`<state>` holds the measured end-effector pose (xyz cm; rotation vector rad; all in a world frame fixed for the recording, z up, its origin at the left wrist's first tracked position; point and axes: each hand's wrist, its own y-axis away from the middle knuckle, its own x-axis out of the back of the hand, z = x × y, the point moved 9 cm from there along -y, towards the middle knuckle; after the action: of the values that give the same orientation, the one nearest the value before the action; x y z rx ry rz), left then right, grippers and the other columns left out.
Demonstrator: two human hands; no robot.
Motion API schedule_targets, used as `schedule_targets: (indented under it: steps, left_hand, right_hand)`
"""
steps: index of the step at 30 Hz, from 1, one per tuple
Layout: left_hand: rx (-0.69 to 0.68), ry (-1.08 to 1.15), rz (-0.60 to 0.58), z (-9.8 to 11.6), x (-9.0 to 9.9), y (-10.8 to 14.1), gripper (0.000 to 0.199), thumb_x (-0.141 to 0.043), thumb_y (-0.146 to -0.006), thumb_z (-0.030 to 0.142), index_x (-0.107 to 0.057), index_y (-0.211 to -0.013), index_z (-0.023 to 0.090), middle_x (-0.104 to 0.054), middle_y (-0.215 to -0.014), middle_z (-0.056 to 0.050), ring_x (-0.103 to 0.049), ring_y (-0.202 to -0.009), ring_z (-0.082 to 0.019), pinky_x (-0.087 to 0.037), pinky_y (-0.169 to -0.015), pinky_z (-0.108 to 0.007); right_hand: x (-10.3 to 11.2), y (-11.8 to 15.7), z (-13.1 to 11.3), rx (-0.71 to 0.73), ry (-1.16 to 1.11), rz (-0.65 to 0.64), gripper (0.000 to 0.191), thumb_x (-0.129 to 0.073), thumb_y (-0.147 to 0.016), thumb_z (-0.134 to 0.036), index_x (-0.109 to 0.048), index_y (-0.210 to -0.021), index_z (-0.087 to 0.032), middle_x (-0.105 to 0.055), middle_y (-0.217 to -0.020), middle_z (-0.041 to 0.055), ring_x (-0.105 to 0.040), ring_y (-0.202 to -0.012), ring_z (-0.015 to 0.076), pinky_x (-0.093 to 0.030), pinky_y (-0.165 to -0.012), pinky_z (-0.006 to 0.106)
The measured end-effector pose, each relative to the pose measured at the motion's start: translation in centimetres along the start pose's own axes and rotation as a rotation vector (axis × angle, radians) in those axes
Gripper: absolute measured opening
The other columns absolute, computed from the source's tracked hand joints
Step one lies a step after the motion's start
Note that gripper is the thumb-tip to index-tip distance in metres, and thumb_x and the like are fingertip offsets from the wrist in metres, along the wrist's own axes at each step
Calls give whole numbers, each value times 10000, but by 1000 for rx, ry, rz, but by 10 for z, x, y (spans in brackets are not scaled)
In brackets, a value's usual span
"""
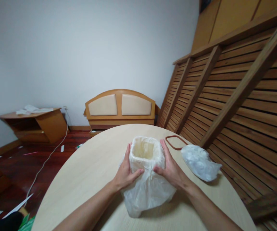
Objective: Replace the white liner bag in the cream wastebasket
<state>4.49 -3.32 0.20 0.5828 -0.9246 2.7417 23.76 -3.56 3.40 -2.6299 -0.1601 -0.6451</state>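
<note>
On the near half of the round table (80,179), a squarish container (144,150) stands upright between two bare hands, draped in a thin white plastic bag (148,192). The bag's mouth is turned out over the rim, which it appears to cover all the way round, and the loose part hangs in creases down the outside to the tabletop. The left hand (125,171) lies along one side and the right hand (171,168) along the other. On each, the fingers are spread from the thumb and clasp the bagged wall, thumbs on the near face and fingertips up by the rim.

Judging by this, the covering of the rim looks largely done, though the folds below it are uneven and bunched. A reddish-brown ring (174,136) with rounded corners, rather like the container's mouth in outline, lies off it, flat on the table beyond the right hand. Close beside the ring sits a crumpled, pale plastic bundle (198,160), near the table's right edge; whether they touch is hard to tell. Neither blocks the hands.

Beyond stand a padded headboard (118,106), a low cabinet (52,123) and a leaning slatted wooden frame (208,80). A cable (48,160) crosses the floor.
</note>
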Motion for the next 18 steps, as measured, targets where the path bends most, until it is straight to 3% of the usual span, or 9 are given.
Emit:
schedule_targets:
  steps: [4,8,11,14,18]
  left_hand:
    - [-17,-156,50,-10,0,8,1079,-675,-863,473,77,-1596,224,-131,-1669,-194,-214,-1523,-365,-223,-1232,-556]
    - [-42,-279,90,-20,-2,9,1007,-647,-878,434,11,-1599,184,-156,-1660,-209,-189,-1528,-374,-249,-1222,-552]
    - [-47,-307,60,-30,-9,7,951,-623,-891,402,-22,-1594,182,-154,-1659,-209,-182,-1530,-373,-243,-1224,-552]
    - [-23,-312,27,-40,-14,6,872,-603,-898,386,-104,-1581,178,-230,-1634,-214,-280,-1496,-368,-269,-1213,-541]
    - [43,-293,43,-49,-13,0,780,-580,-900,359,-205,-1558,170,-384,-1552,-208,-392,-1429,-357,-304,-1192,-536]
  right_hand:
    - [-12,10,28,-14,72,12,1319,-792,-695,-628,78,-1605,-231,-137,-1668,198,-173,-1530,345,-208,-1217,575]
    - [-19,9,42,33,128,25,1240,-823,-700,-551,-40,-1605,-228,-186,-1659,187,-197,-1525,335,-209,-1228,558]
    - [-28,6,47,66,28,-6,1062,-802,-755,-506,-181,-1578,-251,-302,-1622,165,-296,-1493,323,-259,-1220,538]
    - [-37,1,58,17,-73,-34,937,-792,-776,-487,-282,-1528,-258,-437,-1546,157,-417,-1427,325,-338,-1183,532]
    - [-43,-11,72,-26,-87,-34,921,-802,-765,-482,-309,-1506,-244,-484,-1505,167,-467,-1386,334,-368,-1156,546]
